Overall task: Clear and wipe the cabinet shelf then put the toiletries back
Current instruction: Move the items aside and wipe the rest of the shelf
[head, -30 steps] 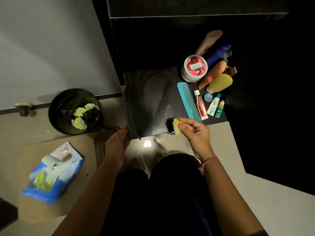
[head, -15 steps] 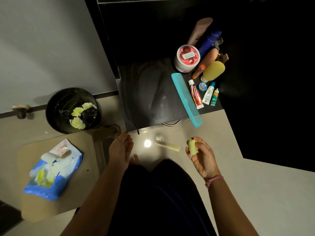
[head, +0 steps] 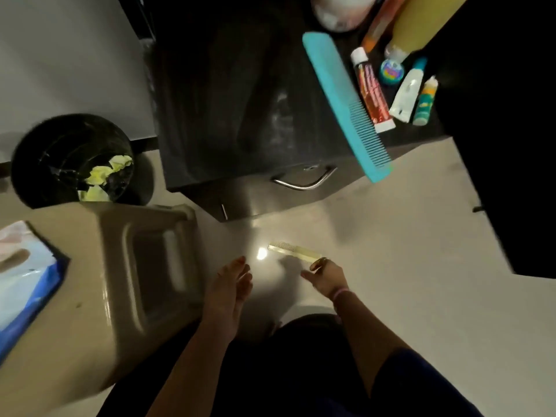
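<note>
She has bent from the shelf to the floor: her right hand [head: 326,276] now reaches the small pale comb [head: 293,253] lying there, grip unclear, while the left hand [head: 231,281] hangs loose and empty. A dropped item gets recovered first. Farther off, the bin [head: 39,164] holds yellow wipes [head: 105,176]; toiletries [head: 403,85] wait on the dark shelf [head: 228,115].

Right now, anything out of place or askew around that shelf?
Two things. A small pale yellow comb lies on the beige floor, below the dark cabinet shelf, with the right hand at its end. The long teal comb sticks out past the shelf's front edge, overhanging the floor.
</note>
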